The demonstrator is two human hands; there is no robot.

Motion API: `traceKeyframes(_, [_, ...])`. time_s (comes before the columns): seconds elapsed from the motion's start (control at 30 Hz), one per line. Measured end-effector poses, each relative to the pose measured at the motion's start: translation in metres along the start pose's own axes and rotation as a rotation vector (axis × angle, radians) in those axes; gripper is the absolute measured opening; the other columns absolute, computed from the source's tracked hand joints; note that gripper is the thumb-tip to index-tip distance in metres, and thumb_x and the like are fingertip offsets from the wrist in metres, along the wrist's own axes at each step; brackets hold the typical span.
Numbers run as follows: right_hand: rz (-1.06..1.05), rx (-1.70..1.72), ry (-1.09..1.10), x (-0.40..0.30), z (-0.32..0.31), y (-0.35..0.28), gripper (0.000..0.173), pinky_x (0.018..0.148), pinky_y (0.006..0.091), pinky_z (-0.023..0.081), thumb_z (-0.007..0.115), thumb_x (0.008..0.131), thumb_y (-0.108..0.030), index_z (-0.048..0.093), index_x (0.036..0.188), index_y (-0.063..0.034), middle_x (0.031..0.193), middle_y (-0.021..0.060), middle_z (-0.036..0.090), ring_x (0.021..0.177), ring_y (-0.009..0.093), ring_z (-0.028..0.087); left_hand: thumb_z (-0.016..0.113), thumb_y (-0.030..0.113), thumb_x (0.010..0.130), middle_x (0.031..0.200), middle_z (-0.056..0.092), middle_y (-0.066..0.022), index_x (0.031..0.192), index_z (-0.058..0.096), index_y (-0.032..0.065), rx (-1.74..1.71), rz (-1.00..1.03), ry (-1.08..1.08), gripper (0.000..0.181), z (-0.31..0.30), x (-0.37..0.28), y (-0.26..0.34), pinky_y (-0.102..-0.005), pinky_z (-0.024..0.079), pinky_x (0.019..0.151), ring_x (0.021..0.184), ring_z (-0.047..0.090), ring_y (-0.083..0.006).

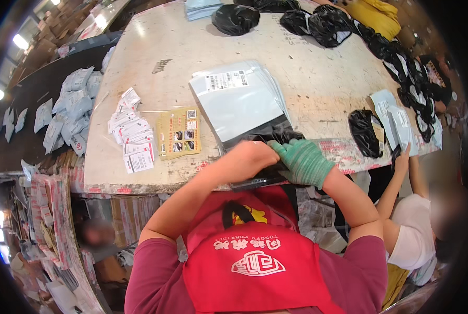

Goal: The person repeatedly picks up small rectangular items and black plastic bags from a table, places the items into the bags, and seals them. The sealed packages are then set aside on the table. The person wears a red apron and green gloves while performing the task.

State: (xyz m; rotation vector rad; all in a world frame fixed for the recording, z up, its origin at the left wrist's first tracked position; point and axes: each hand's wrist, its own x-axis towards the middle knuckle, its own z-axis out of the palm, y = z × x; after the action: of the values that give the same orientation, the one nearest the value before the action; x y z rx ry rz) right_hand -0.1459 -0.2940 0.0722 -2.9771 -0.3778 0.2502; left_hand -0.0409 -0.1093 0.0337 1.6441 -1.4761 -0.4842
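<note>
A black plastic bag (259, 178) lies at the table's near edge, in front of the red apron. My left hand (251, 159), bare and with its fingers curled, grips the upper part of this bag. Beside it my right hand (308, 163), in a green striped knit glove, pinches the same plastic; its fingertips nearly meet the left hand's. What lies inside the bag is hidden. Just beyond my hands rests a stack of pale grey mailing bags (241, 106), the top one bearing a printed label. Part of the black plastic overlaps the stack's near end.
Yellow printed cards (179, 133) and scattered white cards (133, 133) lie to the left. A dark conveyor belt (25, 102) carries several filled mailers (74, 106). Black bundles (236, 19) line the far and right edges. At right, a co-worker's hands (404, 159) touch a grey mailer (401, 121).
</note>
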Motion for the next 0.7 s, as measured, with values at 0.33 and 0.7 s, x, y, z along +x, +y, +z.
traceKeyframes(0.33, [0.601,1.07,0.994,-0.119,0.035,0.029,0.053,0.096,0.0304,0.045,0.063,0.085,-0.002,0.049,0.136,0.0037,0.124,0.0113,0.062,0.108,0.016,0.059,0.057,0.058,0.087,0.156,0.028,-0.018,0.148,0.038,0.0106,0.787,-0.214,0.035,0.079,0.018,0.02,-0.058,-0.0531,0.015,0.118,0.146,0.021,-0.0355])
traceKeyframes(0.7, [0.382,-0.012,0.89,-0.051,0.02,-0.036,0.083,0.096,0.0421,0.05,0.064,0.07,-0.006,0.034,0.147,-0.0008,0.138,0.0252,0.048,0.121,0.041,0.055,0.066,0.01,0.071,0.105,0.061,-0.0089,0.102,0.069,0.0029,0.761,-0.092,0.276,0.031,0.057,-0.003,-0.038,-0.04,0.047,0.083,0.1,0.058,-0.0289])
